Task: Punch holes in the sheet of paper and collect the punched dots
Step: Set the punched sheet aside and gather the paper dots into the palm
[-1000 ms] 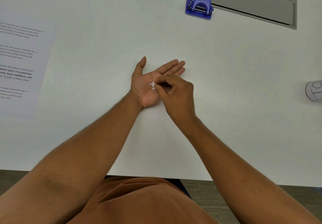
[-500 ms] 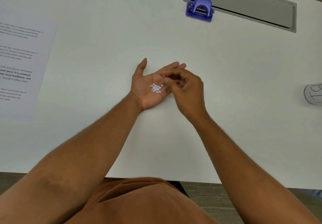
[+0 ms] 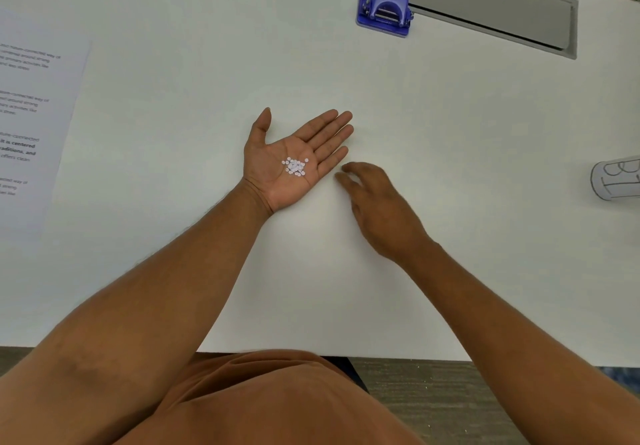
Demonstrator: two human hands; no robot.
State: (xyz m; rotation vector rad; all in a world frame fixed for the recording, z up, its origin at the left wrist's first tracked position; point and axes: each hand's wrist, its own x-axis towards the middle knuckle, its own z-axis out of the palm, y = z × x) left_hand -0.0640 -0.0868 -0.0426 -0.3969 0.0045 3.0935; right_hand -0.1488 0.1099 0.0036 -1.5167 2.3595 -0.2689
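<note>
My left hand (image 3: 277,157) lies palm up on the white table, fingers straight. A small heap of white punched dots (image 3: 295,166) sits in its palm. My right hand (image 3: 377,205) hovers palm down just right of the left hand, fingers relaxed and holding nothing. The printed sheet of paper (image 3: 31,122) lies flat at the table's left edge. The blue hole punch (image 3: 384,11) stands at the far side of the table, well away from both hands.
A grey cable tray lid (image 3: 485,4) is set into the table (image 3: 450,133) behind the punch. A white cylinder with drawn marks (image 3: 616,178) lies at the right edge. The table's near edge runs just above my lap.
My right hand has lifted off the left palm and drawn back to the right, opening its fingers. The dots now lie uncovered in the left palm.
</note>
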